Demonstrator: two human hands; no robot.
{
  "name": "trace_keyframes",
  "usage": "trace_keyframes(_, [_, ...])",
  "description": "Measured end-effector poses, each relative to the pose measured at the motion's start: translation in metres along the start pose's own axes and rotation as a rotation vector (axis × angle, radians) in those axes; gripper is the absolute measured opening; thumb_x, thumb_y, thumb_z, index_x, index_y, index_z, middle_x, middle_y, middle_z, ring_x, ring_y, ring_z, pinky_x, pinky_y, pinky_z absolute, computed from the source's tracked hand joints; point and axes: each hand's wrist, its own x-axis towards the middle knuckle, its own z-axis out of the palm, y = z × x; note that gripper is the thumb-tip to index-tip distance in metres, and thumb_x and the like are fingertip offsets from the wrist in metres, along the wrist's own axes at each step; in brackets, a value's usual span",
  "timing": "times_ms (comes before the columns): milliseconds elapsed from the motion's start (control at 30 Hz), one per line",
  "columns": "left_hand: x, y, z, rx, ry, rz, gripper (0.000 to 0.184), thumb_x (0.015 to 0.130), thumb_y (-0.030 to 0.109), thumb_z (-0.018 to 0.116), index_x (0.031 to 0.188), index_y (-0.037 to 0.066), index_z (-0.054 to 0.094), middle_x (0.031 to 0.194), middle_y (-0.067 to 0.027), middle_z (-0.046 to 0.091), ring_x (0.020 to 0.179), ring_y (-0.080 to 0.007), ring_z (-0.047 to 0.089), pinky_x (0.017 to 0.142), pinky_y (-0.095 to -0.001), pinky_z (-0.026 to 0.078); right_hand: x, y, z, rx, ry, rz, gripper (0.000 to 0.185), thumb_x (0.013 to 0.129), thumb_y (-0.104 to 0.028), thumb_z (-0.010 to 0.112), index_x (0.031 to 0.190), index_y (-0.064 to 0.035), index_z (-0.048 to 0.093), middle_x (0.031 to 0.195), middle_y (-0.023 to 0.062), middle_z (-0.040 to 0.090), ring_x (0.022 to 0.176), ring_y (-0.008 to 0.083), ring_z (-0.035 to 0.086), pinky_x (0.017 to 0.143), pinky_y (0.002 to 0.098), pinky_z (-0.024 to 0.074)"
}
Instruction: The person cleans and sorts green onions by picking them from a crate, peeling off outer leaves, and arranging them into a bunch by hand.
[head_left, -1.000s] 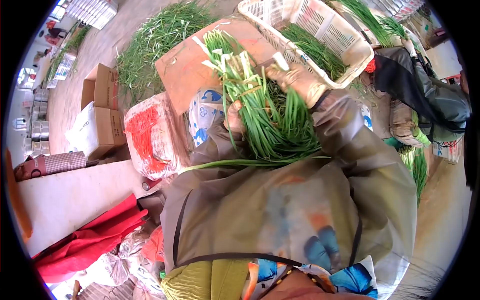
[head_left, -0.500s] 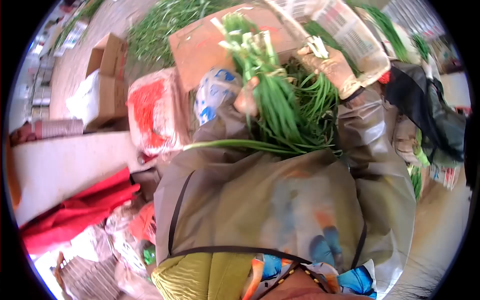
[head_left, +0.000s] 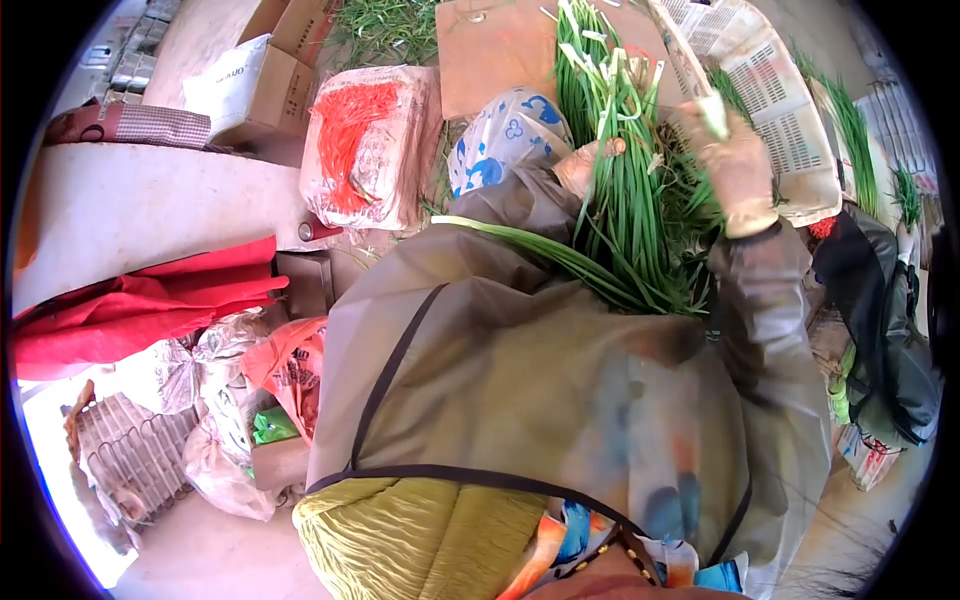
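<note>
A long bunch of green stalks with pale ends (head_left: pixel 630 200) lies across the lap, pale ends pointing away from me. My left hand (head_left: pixel 588 168) is wrapped round it from the left side. To the right of the bunch, my right hand (head_left: pixel 735 165), in a pale, stained glove, is closed on a few white stalk ends (head_left: pixel 714 116). Loose greens (head_left: pixel 690 175) lie between the bunch and my right hand. One separate stalk (head_left: pixel 500 230) stretches left over the grey-brown smock.
A white crate (head_left: pixel 755 75) stands beyond my right hand. A brown board (head_left: pixel 495 60), a blue-patterned bag (head_left: pixel 510 135) and a stack with red ties (head_left: pixel 375 145) lie ahead and left. A person in dark clothing (head_left: pixel 885 320) is at the right.
The view has turned, so the bunch and both hands appear farther right. My right hand has moved away from the bunch, with white stalk ends in it. My left hand still holds the bunch.
</note>
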Motion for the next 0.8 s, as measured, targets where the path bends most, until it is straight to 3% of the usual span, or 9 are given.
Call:
trace_keyframes(133, [-0.007,-0.003,-0.009,0.006,-0.004,-0.034,0.037,0.080,0.023,0.061,0.108,0.000,0.052,0.102,-0.0113,0.057,0.093,-0.0246,0.055,0.084,-0.0367,0.045,-0.039,-0.088,0.030,-0.001,-0.708,-0.268,0.034,0.080,-0.039,0.058,0.101,-0.0125,0.061,0.084,0.0115,0.064,0.076,0.0248,0.062,0.069,0.0345,0.0477])
trace_keyframes(233, [-0.009,0.002,-0.014,0.004,-0.003,-0.042,0.039,0.079,0.024,0.061,0.109,0.001,0.050,0.105,-0.0111,0.056,0.098,-0.0254,0.053,0.086,-0.0377,0.044,-0.057,-0.113,0.069,-0.150,-0.730,-0.485,0.034,0.078,-0.037,0.058,0.103,-0.0133,0.059,0.087,0.0098,0.063,0.081,0.0266,0.061,0.075,0.0359,0.0456])
trace_keyframes(333, [-0.007,0.006,-0.014,-0.007,-0.010,-0.045,0.042,0.079,0.024,0.062,0.111,0.001,0.049,0.108,-0.0109,0.054,0.102,-0.0262,0.050,0.089,-0.0387,0.042,-0.043,-0.085,0.089,-0.075,-0.568,-0.588,0.029,0.078,-0.030,0.059,0.098,-0.0081,0.060,0.083,0.0087,0.063,0.077,0.0226,0.061,0.072,0.0365,0.0448])
trace_keyframes(400, [-0.004,0.008,-0.022,-0.028,-0.014,-0.082,0.043,0.078,0.025,0.062,0.112,0.001,0.048,0.110,-0.0108,0.053,0.105,-0.0267,0.049,0.091,-0.0393,0.041,-0.018,-0.074,0.049,0.621,-0.482,-0.325,0.031,0.076,-0.032,0.063,0.094,-0.0062,0.060,0.080,0.0113,0.063,0.066,0.0224,0.060,0.069,0.0334,0.0457])
trace_keyframes(500, [-0.001,0.017,-0.044,-0.164,-0.005,-0.177,0.045,0.078,0.025,0.062,0.114,0.002,0.047,0.113,-0.0106,0.052,0.110,-0.0275,0.047,0.093,-0.0403,0.039,0.019,-0.025,-0.021,0.807,-0.270,-0.033,0.025,0.074,-0.018,0.068,0.093,-0.0032,0.059,0.080,0.0054,0.062,0.068,0.0134,0.057,0.064,0.0253,0.0451])
trace_keyframes(567, [-0.004,0.030,-0.012,-0.211,-0.090,0.099,0.043,0.076,0.017,0.063,0.115,0.005,0.049,0.109,-0.0083,0.054,0.106,-0.0258,0.050,0.091,-0.0437,0.041,0.034,0.018,-0.049,0.930,-0.098,0.105,0.023,0.073,-0.014,0.068,0.091,-0.0026,0.060,0.079,0.0040,0.061,0.068,0.0124,0.057,0.061,0.0241,0.0455])
trace_keyframes(600, [-0.003,0.041,-0.035,-0.380,-0.086,-0.072,0.038,0.074,0.011,0.065,0.109,0.006,0.053,0.108,-0.0055,0.055,0.101,-0.0252,0.052,0.089,-0.0448,0.043,0.038,0.035,-0.060,1.030,-0.012,0.175,0.022,0.073,-0.014,0.068,0.090,-0.0026,0.060,0.078,0.0039,0.061,0.067,0.0123,0.057,0.060,0.0244,0.0456])
trace_keyframes(733, [-0.032,0.073,-0.006,-0.251,-0.039,0.213,0.060,0.070,0.021,0.070,0.124,0.014,0.045,0.113,-0.0064,0.054,0.093,-0.0241,0.054,0.087,-0.0455,0.043,0.050,0.087,-0.103,0.771,0.218,0.119,0.015,0.075,-0.013,0.063,0.087,-0.0056,0.058,0.076,-0.0004,0.056,0.070,0.0102,0.050,0.067,0.0222,0.0393])
trace_keyframes(800, [-0.047,0.088,-0.001,-0.320,-0.024,0.110,0.048,0.063,0.006,0.071,0.108,0.013,0.057,0.105,-0.0083,0.057,0.097,-0.0263,0.054,0.084,-0.0463,0.046,0.050,0.095,-0.113,0.744,0.211,0.095,0.020,0.076,-0.008,0.062,0.095,-0.0043,0.060,0.082,0.0009,0.059,0.071,0.0110,0.052,0.068,0.0230,0.0417])
